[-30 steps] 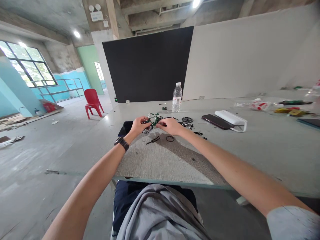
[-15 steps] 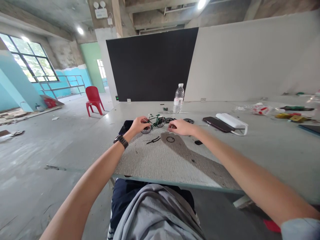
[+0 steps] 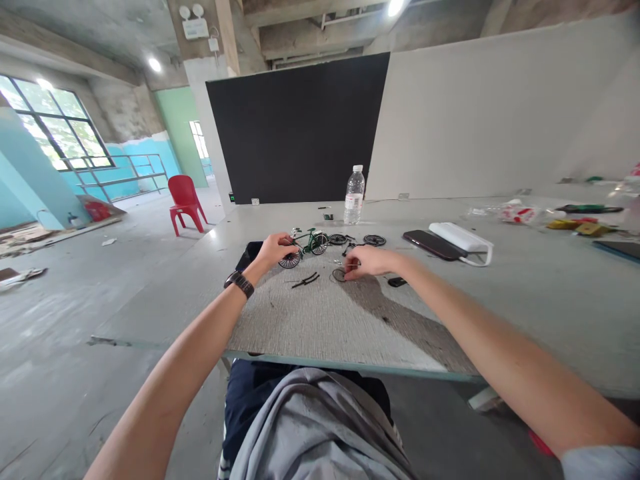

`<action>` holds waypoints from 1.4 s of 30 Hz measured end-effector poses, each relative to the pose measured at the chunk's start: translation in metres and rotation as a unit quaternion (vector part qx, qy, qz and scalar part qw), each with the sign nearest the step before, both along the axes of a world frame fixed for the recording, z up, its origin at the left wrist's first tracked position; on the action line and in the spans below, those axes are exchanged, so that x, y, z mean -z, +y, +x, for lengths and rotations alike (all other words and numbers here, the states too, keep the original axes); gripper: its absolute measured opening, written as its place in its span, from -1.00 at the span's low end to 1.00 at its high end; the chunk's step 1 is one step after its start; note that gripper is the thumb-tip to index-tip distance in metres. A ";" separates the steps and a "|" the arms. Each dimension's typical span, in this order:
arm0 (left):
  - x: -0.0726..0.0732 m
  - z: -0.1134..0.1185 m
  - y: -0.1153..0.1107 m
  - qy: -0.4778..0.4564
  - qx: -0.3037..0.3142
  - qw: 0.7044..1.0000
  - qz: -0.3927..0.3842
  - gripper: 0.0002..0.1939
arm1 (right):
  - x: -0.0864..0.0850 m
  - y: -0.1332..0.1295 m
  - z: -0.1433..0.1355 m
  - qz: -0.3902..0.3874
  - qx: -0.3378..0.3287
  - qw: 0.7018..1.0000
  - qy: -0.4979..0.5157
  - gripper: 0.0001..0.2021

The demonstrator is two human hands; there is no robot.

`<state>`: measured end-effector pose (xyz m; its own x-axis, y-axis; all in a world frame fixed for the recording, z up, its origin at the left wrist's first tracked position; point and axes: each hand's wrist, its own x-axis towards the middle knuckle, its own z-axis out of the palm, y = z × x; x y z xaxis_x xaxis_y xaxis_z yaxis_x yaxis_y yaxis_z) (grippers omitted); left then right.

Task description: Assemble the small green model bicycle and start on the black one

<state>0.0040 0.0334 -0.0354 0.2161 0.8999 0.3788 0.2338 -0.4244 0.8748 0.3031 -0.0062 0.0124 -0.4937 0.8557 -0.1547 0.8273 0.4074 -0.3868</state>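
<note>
A green model bicycle (image 3: pixel 311 243) stands on the table with its spoked wheels down. My left hand (image 3: pixel 278 249) is closed on one end of it, thumb and fingers near the handlebar; the exact grip is partly hidden. To the right, my right hand (image 3: pixel 364 261) reaches down with its fingertips pinched at the edge of a thin black ring (image 3: pixel 338 275). Thin black parts (image 3: pixel 306 281) lie in front of the bicycle. Behind my right hand are two loose spoked wheels, one nearer the bicycle (image 3: pixel 337 239) and one farther right (image 3: pixel 375 240).
A water bottle (image 3: pixel 355 195) stands at the back. A dark phone (image 3: pixel 434 245) and a white device (image 3: pixel 461 241) lie on the right, with a small black piece (image 3: pixel 397 282) nearer. Another dark phone (image 3: pixel 250 253) is partly behind my left hand. Plastic packaging (image 3: pixel 518 211) lies far right.
My right hand has moved down and slightly right, from beside the loose wheels to the thin black ring. My left hand stays on the bicycle. The view has shifted slightly.
</note>
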 end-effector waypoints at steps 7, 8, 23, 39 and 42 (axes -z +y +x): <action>-0.001 -0.001 -0.002 -0.013 0.015 1.000 -0.017 -0.74 | -0.004 -0.001 0.003 -0.029 0.002 0.998 -0.057 -0.68; -0.001 -0.001 -0.003 -0.011 0.016 1.000 -0.014 -0.74 | -0.004 -0.001 0.003 -0.032 0.003 0.998 -0.060 -0.71; 0.004 -0.003 0.004 0.016 -0.015 0.998 0.050 -0.69 | -0.005 -0.017 -0.013 0.019 0.035 0.997 -0.070 -0.79; -0.005 0.003 -0.002 0.048 -0.068 0.996 0.038 -0.76 | 0.003 -0.024 -0.115 0.078 -0.111 0.990 -0.025 -0.76; -0.005 0.004 -0.002 0.048 -0.062 0.996 0.040 -0.75 | 0.002 -0.023 -0.122 0.059 -0.081 0.994 -0.042 -0.76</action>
